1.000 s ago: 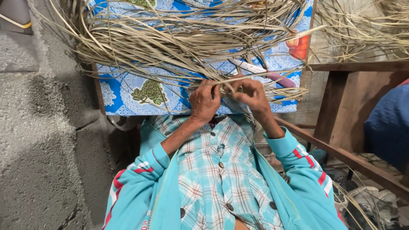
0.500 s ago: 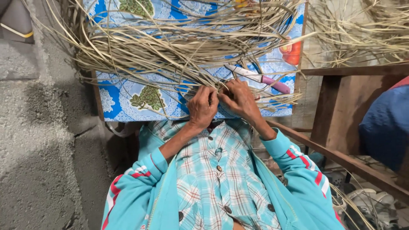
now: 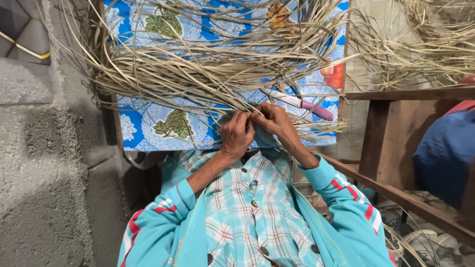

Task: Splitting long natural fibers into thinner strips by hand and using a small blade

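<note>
Pinching: dry straw strands (image 3: 213,74) are clamped between left hand (image 3: 236,134) and right hand (image 3: 274,121) | strands spread over blue tablecloth (image 3: 143,131) for reach | knife (image 3: 297,103) laid close by

Dry straw strips (image 3: 208,74) — tangled, table-top

Pale tan dried straw strips (image 3: 198,74) lie over a bright blue oilcloth (image 3: 143,133) printed with white lace motifs, green grapes and orange fruit. The knife (image 3: 297,103) has a pink handle. The turquoise jacket sleeves (image 3: 158,222) carry red-and-white stripes over a teal, white and red plaid shirt (image 3: 252,217).
</note>
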